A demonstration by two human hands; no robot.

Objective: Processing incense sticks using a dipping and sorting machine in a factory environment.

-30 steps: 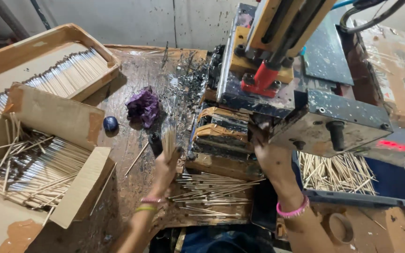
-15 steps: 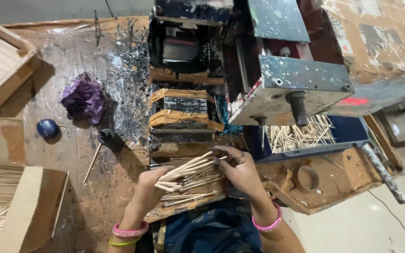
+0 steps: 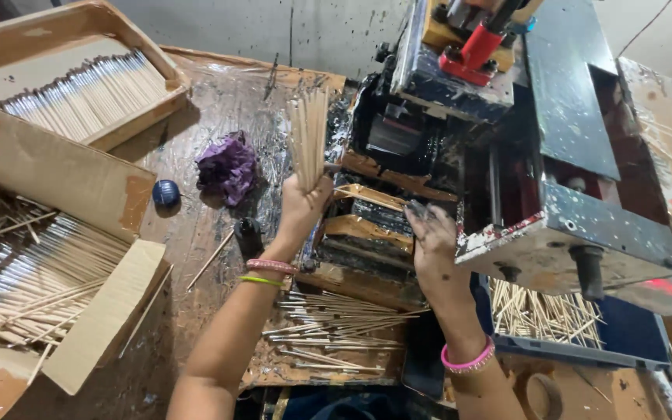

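head view: the left hand (image 3: 302,204) is closed around a bundle of thin pale wooden sticks (image 3: 308,132), held upright with the tips fanning a little above the fist, just left of the paint-spattered black metal machine (image 3: 561,140) that serves here as the landmark. the right hand (image 3: 432,237) rests open, fingers spread flat against the machine's stepped wooden feed trays (image 3: 363,225); it grips nothing. below the machine's front, between the two forearms, a loose pile of sticks with dark-coated ends (image 3: 336,327) lies on a brown board. under the machine's right overhang, a blue tray of bare sticks (image 3: 546,315) sits low. left of the machine, on the stained wooden desk (image 3: 219,101), lie a crumpled purple cloth (image 3: 229,165) and a small dark blue round object (image 3: 166,193). further left, well apart from the machine, an open cardboard box of jumbled sticks (image 3: 33,264) stands near, and a shallow wooden tray of neatly ranked sticks (image 3: 87,93) sits behind it.

to handle the bundle well, it seems wise to keep the grip firm and low so the sticks stay parallel, and to even their ends before bringing them toward the feed trays; a slack fist would probably let them splay or slip. the right hand looks placed to steady the trays.
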